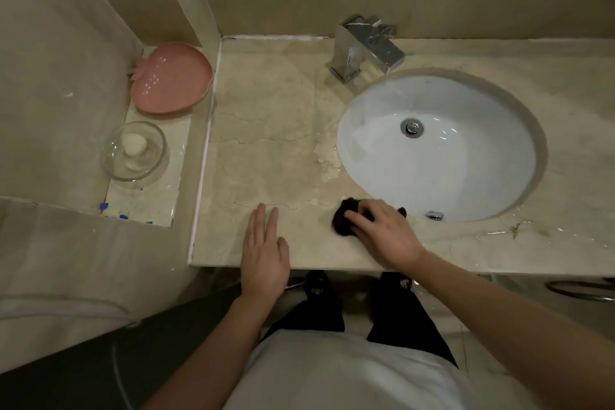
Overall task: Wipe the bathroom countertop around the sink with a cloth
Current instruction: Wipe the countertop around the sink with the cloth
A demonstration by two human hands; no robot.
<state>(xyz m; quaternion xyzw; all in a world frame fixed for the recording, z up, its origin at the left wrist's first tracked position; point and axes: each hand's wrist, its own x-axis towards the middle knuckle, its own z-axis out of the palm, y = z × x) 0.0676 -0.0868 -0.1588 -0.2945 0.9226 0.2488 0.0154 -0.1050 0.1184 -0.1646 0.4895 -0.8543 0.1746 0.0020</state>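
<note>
Two hands are on the counter. My right hand [382, 226] presses down on a dark cloth [344, 221], fingers curled over the wad and gripping it against the stone. My left hand [264, 251] lies flat with straight fingers, holding nothing, braced on the front part of the countertop [266, 130] to the left of the cloth.

Location of the cloth: on the front strip of the countertop, just beside the near-left rim of the sink [439, 146]. It is bunched into a small dark lump; most of it sits under my hand, with one lobe showing to the left and a small tip to the right.

Outward from there, a patch of standing water [327, 160] glistens along the left edge of the sink, not yet taken up. The faucet [364, 46] stands at the back. On the lower ledge to the left are a pink strawberry-shaped dish [171, 78] and a glass dish holding a soap bar [133, 143].

Risks noted: a wadded cloth covers little surface, so I judge streaks or missed water likely. The strip in front of the sink is narrow; a wide stroke could carry the cloth into the bowl. Wet marble could let my bracing hand slide.
</note>
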